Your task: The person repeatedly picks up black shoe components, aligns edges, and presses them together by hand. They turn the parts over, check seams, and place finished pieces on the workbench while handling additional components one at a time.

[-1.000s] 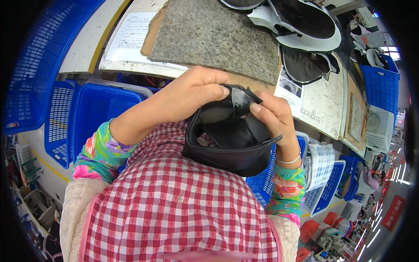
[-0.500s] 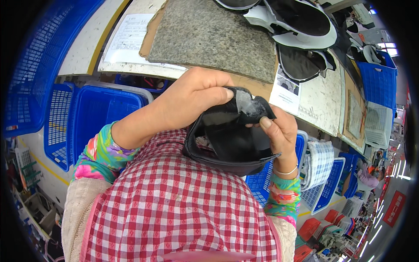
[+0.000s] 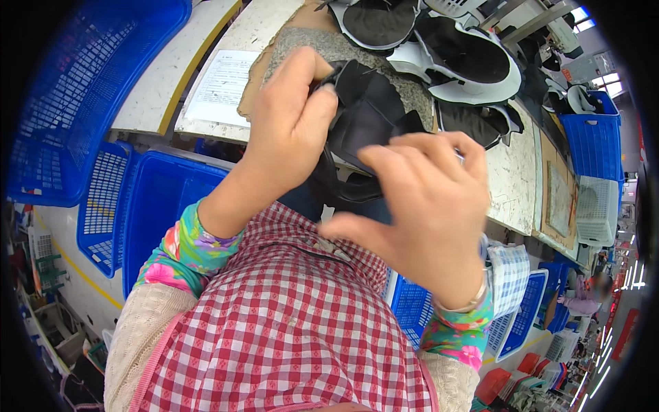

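My left hand (image 3: 292, 123) pinches the edge of a black shoe upper (image 3: 367, 123) between thumb and fingers. The upper is raised at the front edge of the workbench, partly over a speckled grey board (image 3: 302, 42). Its dark, hollow inside faces up. Nearer to me, my right hand (image 3: 432, 213) is open, thumb spread well away from the fingers, and holds nothing. It hides the lower right part of the upper, and whether its fingertips touch the upper I cannot tell.
White-and-black shoe uppers (image 3: 473, 62) lie on the bench at the back right. A printed sheet (image 3: 221, 86) rests left of the board. Blue crates (image 3: 168, 196) stand at the left, others at the right beside a checked cloth (image 3: 509, 275).
The black upper has moved up and away from me, toward the board, in my left hand. My right hand has let go of its edge and opened, coming nearer the camera.
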Demonstrator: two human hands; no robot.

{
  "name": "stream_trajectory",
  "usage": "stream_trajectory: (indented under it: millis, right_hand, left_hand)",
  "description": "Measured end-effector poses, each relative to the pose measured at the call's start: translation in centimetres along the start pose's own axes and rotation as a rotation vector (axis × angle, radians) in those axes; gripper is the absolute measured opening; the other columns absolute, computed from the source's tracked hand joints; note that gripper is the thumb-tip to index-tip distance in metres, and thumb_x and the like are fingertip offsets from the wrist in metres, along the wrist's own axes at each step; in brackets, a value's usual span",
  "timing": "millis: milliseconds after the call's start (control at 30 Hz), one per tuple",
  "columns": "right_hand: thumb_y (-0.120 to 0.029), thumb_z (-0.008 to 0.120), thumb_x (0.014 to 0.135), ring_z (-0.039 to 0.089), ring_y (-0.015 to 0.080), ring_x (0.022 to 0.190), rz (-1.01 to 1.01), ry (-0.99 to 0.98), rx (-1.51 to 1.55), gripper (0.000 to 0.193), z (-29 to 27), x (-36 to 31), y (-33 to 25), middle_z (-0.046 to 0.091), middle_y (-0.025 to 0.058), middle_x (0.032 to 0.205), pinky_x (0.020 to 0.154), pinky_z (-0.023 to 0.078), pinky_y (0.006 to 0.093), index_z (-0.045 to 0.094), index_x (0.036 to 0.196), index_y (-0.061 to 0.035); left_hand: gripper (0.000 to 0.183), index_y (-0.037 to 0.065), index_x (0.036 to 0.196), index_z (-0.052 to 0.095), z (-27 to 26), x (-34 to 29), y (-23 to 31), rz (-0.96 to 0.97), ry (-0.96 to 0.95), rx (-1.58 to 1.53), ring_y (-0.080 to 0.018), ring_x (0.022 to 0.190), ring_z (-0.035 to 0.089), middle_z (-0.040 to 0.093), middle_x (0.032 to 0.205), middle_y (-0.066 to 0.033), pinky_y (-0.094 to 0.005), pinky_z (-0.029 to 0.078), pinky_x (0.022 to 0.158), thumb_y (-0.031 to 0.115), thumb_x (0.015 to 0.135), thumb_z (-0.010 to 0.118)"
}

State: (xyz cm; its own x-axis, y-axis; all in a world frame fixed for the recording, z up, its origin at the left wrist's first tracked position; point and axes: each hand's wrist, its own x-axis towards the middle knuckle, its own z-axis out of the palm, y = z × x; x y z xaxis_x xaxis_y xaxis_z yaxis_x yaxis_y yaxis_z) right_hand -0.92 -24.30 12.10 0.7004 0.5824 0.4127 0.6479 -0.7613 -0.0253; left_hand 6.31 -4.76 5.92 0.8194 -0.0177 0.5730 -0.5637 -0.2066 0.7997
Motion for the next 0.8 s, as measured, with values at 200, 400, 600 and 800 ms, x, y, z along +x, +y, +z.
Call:
stream_trajectory:
  millis: [200, 400, 600, 800]
  right_hand:
    - [-0.013, 0.077, 0.075, 0.063, 0.0178, 0.076, -0.042, 0.194, 0.11, 0.018, 3.5, 0.9, -0.3, 0.059, 0.0007, 0.071, 0.082, 0.046, 0.039, 0.06, 0.08, -0.0116]
    - [-0.013, 0.079, 0.076, 0.07, 0.0319, 0.119, -0.048, -0.108, 0.396, 0.018, -1.2, -5.2, 6.7, 0.075, 0.0032, 0.089, 0.119, 0.03, 0.0558, 0.076, 0.094, -0.0089]
    - [-0.007, 0.077, 0.09, 0.066, 0.0303, 0.118, 0.312, 0.047, 0.998, 0.017, 5.8, -11.9, 9.3, 0.076, 0.0087, 0.107, 0.111, 0.043, 0.0467, 0.074, 0.105, 0.0006]
    - [-0.006, 0.072, 0.095, 0.061, 0.0151, 0.114, 0.814, -0.12, 1.295, 0.036, 11.2, -16.3, 8.5, 0.069, 0.0061, 0.121, 0.103, 0.046, 0.0316, 0.065, 0.129, 0.0043]
  left_hand:
    - [0.02, 0.0, 0.103, 0.059, -0.8, -1.1, -0.5, -0.195, -0.225, -0.216, -0.0246, 0.081, 0.059, 0.06, 0.092, -0.0121, -0.0357, 0.048, 0.074, 0.013, 0.093, 0.069]
    - [0.074, 0.007, 0.143, 0.059, -4.7, 1.0, -3.1, 0.309, -0.541, 0.177, -0.0268, 0.114, 0.067, 0.068, 0.128, -0.0089, -0.0382, 0.051, 0.103, 0.028, 0.078, 0.09]
    - [0.033, 0.001, 0.111, 0.077, -2.9, -2.7, -5.4, -0.318, -0.777, -0.412, -0.0155, 0.099, 0.066, 0.073, 0.105, -0.0062, -0.0307, 0.053, 0.088, 0.012, 0.082, 0.087]
    - [0.029, -0.003, 0.109, 0.075, 0.3, -7.3, -9.3, -0.702, -0.653, -0.554, -0.007, 0.082, 0.066, 0.075, 0.091, -0.0012, -0.0248, 0.053, 0.078, 0.002, 0.082, 0.085]
